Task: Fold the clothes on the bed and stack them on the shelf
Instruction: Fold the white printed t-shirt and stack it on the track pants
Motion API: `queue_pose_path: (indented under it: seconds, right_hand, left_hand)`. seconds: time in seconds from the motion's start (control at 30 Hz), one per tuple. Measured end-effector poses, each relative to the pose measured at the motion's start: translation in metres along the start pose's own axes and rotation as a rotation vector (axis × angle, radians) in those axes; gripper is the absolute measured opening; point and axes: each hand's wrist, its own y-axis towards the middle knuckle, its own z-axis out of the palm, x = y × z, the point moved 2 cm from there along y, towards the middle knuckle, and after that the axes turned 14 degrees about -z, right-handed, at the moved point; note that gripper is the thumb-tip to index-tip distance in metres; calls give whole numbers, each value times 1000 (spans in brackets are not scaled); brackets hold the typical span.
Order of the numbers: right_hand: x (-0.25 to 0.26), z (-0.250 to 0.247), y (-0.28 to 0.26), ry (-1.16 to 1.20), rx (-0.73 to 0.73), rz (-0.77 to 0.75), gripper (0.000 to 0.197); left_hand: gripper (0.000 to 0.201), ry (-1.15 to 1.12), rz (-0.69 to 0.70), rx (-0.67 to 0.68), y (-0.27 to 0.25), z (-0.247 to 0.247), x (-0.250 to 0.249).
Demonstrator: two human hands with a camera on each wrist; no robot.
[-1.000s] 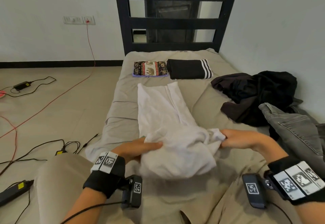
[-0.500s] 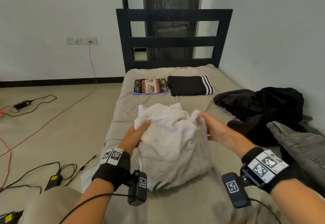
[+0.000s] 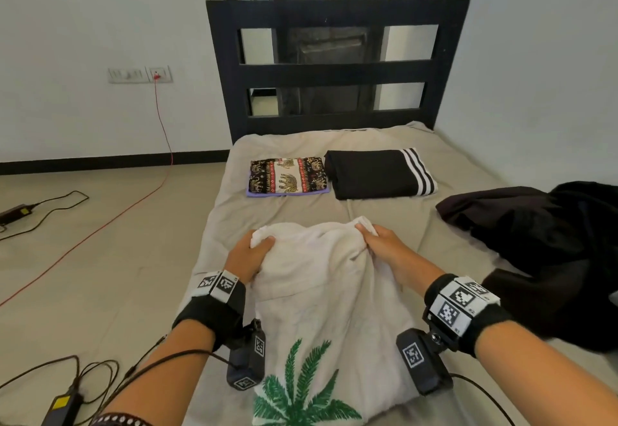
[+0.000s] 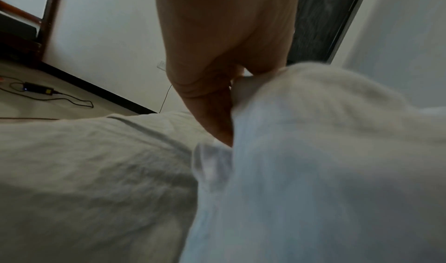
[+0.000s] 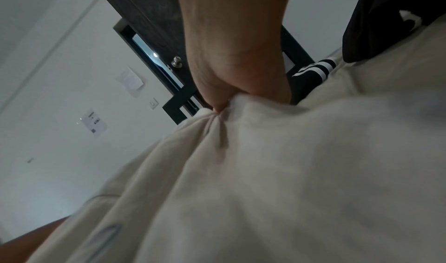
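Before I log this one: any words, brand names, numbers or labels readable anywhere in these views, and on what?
None can be read.
Black-and-white square marker tags on the wristbands and wrist cameras: coded patterns, no letters.
Paper notices on the white wall: too blurred.
Yellow label on the black power adapter: too small.

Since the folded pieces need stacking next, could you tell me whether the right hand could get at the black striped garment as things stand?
Probably not yet: the right hand grips the white shirt, as does the left hand. Bare sheet lies between it and the black striped garment.
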Motion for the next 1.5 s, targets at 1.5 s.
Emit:
queue_pose_path:
  seconds: [1.5]
  right_hand:
    - [-65,-12,18,-667,317,-47,46]
  left_hand:
    - [47,972,-19,66,2,14,18]
